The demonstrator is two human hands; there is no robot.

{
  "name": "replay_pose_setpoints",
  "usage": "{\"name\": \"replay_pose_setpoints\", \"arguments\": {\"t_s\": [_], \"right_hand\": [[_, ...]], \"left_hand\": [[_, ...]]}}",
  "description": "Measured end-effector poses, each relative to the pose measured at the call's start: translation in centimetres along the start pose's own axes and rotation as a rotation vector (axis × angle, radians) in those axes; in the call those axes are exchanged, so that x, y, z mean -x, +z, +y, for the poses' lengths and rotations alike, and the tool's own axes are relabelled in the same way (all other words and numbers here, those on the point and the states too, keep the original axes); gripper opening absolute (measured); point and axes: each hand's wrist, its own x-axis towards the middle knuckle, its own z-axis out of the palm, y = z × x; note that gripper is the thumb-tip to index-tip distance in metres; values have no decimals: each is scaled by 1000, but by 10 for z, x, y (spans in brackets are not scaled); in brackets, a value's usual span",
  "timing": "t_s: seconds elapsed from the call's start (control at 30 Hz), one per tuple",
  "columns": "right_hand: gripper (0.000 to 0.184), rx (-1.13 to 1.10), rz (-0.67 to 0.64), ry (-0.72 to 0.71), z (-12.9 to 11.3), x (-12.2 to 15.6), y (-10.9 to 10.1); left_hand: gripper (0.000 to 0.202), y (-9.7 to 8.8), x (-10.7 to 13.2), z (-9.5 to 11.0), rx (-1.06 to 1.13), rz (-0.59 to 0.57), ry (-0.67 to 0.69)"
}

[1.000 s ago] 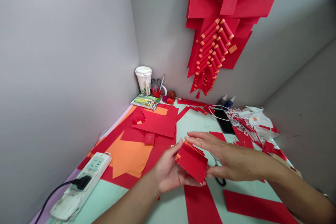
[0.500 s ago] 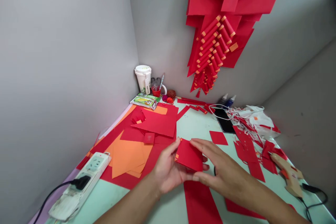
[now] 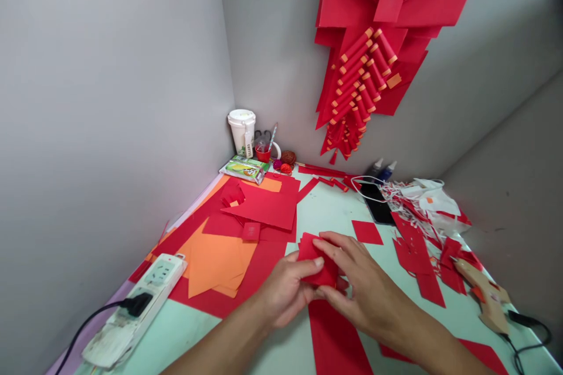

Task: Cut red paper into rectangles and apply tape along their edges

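Note:
A small stack of red paper squares [image 3: 328,272] is held above the table between both hands. My left hand [image 3: 288,287] is closed around its left side, thumb lying across the top face. My right hand [image 3: 360,275] grips the right side, fingers along the far edge and thumb at the near edge. A long red paper strip [image 3: 336,334] lies beneath the hands. Beyond them, a single red paper square [image 3: 368,232] rests flat on the table. The underside of the stack and some fingertips are hidden.
Orange paper sheets [image 3: 217,261] and red sheets cover the left. A power strip [image 3: 136,310] with a black plug lies at the left edge. On the right are a hot glue gun [image 3: 484,293], red scraps and a phone [image 3: 376,202]. A red paper decoration [image 3: 358,70] hangs on the wall.
My left thumb has moved from the stack's left edge onto its top face. The orange bits seen at that edge no longer show. The view has shifted slightly.

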Motion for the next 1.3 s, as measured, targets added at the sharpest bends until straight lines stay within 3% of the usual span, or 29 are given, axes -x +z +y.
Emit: {"name": "replay_pose_setpoints", "arguments": {"t_s": [0.17,0.23,0.37,0.5,0.8,0.9,1.0,1.07,1.17,1.3], "right_hand": [[66,77,75,-42,-3,4,6],[64,84,106,-46,-3,6,7],[64,62,158,-13,-1,8,6],[68,17,143,33,4,10,4],[66,-302,15,154,-5,10,-6],[67,-247,-75,119,17,3,-29],[52,66,-37,176,65,-8,-53],[45,261,-99,234,99,-13,-58],[41,333,-214,239,131,-16,-49],[42,417,-323,251,141,-14,-26]], "left_hand": [[7,5,1,0,-8,31,11],[9,4,2,3,2,-27,-18],[31,-1,0,9,104,-186,-126],[38,-8,-4,10,178,-216,-184],[40,-17,0,7,70,-284,-159],[42,-19,-1,8,99,-236,-136],[51,-19,-3,12,176,-189,-152],[54,-20,-4,14,216,-175,-156],[56,-19,-5,17,256,-158,-159],[55,-17,-6,18,294,-115,-145]]}}
